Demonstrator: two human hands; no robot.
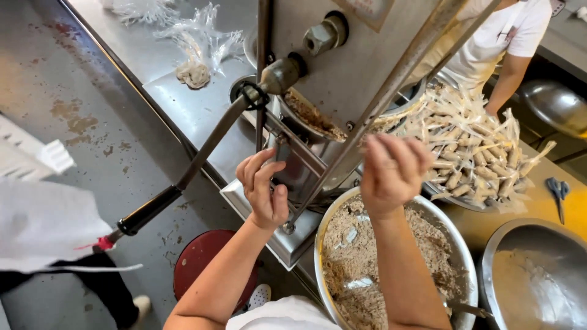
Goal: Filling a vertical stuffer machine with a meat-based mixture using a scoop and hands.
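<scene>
With the left hand [264, 190] half-curled and empty beside the metal stuffer [342, 91] and the right hand [391, 171] loosely pinched, contents unclear, above the minced filling [354, 256], the mix could drop onto the counter [189, 110].

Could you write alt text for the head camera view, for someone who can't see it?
A person's left hand and right hand are raised at a metal hand-cranked machine, above a bowl of brown minced mixture. Behind lies a pile of filled clear wrappers.
</scene>
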